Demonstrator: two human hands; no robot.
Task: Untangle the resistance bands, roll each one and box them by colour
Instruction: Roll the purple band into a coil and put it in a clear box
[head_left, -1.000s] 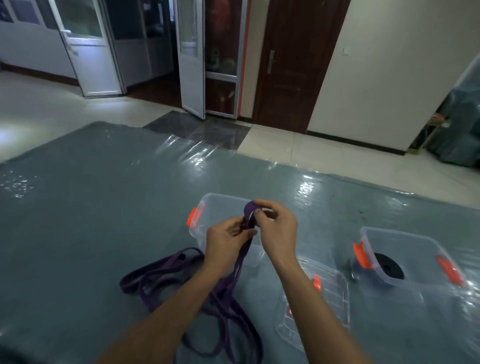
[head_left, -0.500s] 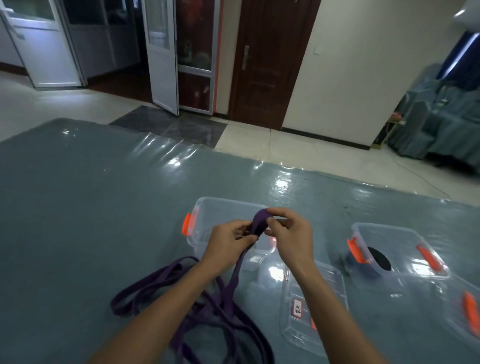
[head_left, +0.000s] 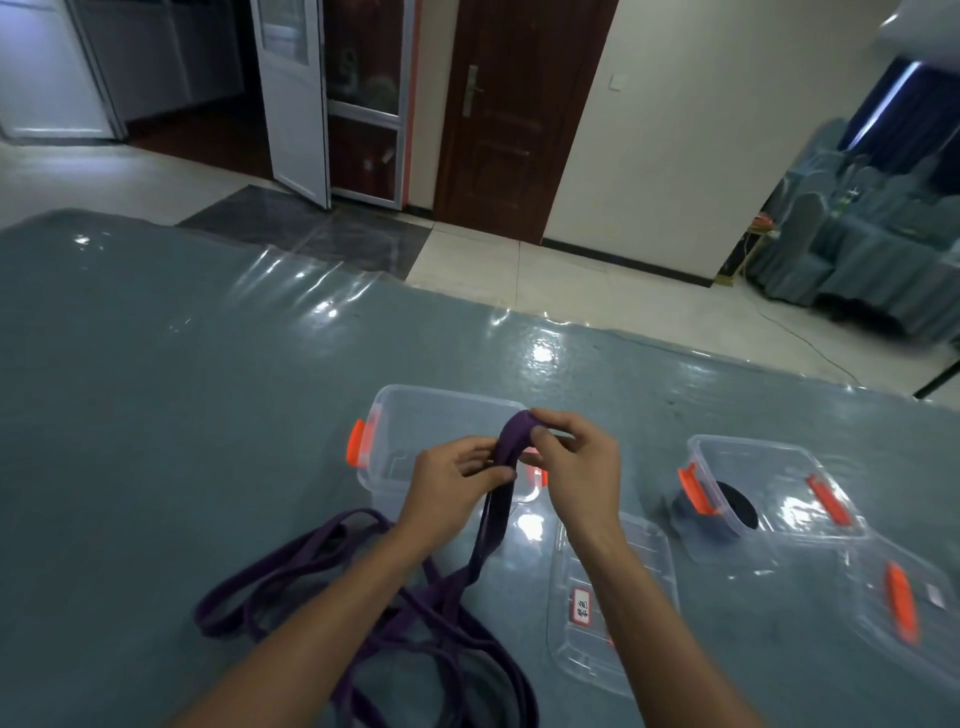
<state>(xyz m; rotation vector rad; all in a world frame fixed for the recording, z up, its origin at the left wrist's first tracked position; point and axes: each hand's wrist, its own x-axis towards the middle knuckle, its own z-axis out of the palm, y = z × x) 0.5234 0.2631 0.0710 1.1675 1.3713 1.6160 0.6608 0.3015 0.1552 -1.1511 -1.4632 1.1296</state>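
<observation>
A purple resistance band (head_left: 488, 525) runs up from a loose tangle of purple loops (head_left: 291, 582) on the table to my hands. My left hand (head_left: 447, 488) pinches the strap just below its folded end. My right hand (head_left: 576, 462) grips the fold at the top. Both hands hover over the near edge of a clear box with orange clips (head_left: 415, 415), which looks empty. A second clear box (head_left: 779, 462) at the right holds a rolled black band (head_left: 737, 512).
Two clear lids lie on the table: one with a red label (head_left: 644, 571) under my right forearm, one with an orange clip (head_left: 904, 608) at far right. The table (head_left: 156, 389) wears a grey cloth under shiny plastic. Covered chairs (head_left: 857, 249) stand beyond.
The view has swung to the right and dipped a little. My hands have stayed together on the folded end of the purple band, turning it slightly.
</observation>
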